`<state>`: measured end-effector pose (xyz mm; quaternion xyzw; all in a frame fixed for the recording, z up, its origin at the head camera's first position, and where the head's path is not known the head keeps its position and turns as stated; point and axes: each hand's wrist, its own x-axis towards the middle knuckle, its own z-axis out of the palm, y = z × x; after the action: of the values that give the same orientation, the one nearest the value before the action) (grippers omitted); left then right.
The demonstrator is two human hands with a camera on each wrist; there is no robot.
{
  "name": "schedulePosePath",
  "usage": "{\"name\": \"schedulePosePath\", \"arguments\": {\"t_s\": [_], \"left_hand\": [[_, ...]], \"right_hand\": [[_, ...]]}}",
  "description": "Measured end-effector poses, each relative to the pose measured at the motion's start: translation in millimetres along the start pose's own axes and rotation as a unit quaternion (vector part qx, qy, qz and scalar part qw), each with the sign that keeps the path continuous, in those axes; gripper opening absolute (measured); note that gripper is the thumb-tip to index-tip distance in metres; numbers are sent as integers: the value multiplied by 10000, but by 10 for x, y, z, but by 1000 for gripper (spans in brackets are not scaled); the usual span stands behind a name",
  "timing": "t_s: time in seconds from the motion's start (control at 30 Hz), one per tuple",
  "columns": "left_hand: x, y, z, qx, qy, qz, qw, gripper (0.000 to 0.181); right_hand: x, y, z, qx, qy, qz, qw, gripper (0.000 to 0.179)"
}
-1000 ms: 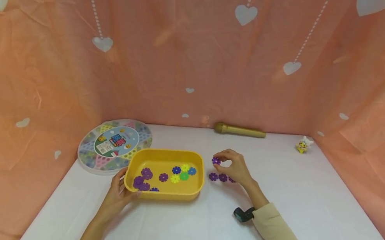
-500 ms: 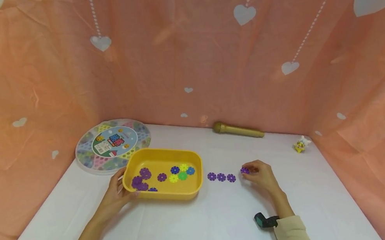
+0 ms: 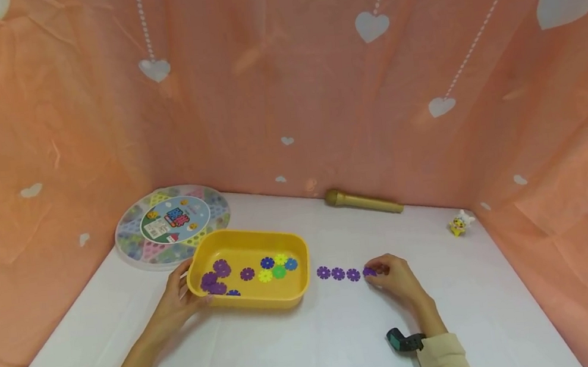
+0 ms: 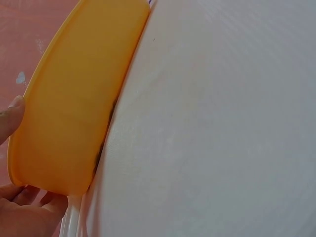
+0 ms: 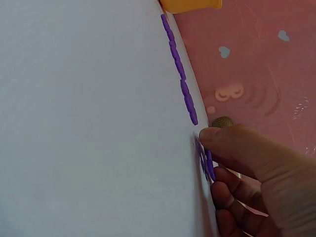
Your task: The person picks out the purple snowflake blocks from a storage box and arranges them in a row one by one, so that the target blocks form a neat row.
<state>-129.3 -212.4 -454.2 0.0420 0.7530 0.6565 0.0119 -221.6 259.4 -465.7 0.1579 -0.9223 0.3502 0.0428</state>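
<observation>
Three purple discs lie in row on table, right of yellow tray. Fourth disc at row's right end, right hand pinching it, fingers narrow; seemingly unreleased. Loose discs in tray, presumably remaining. Left hand grips tray's left end. Open room near and right; microphone far side.

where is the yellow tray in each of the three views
Head: the yellow tray sits left of centre, below mid-height.
Left wrist: the yellow tray fills much of the upper left, cut off by the top edge.
Right wrist: just part of the yellow tray shows, at the top edge, right of centre.
Shared landmark: the pinkish backdrop with pale hearts.
</observation>
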Motion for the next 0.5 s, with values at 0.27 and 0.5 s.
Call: {"name": "schedulePosePath", "arguments": {"t_s": [0.27, 0.5], "left_hand": [[26, -5, 4, 39, 85, 93, 9999, 91], [17, -18, 13, -9, 42, 17, 10000, 92]], "right_hand": [[23, -23, 20, -30, -99, 130, 9999, 23], [64, -49, -11, 150, -66, -50, 9999, 33]]}}
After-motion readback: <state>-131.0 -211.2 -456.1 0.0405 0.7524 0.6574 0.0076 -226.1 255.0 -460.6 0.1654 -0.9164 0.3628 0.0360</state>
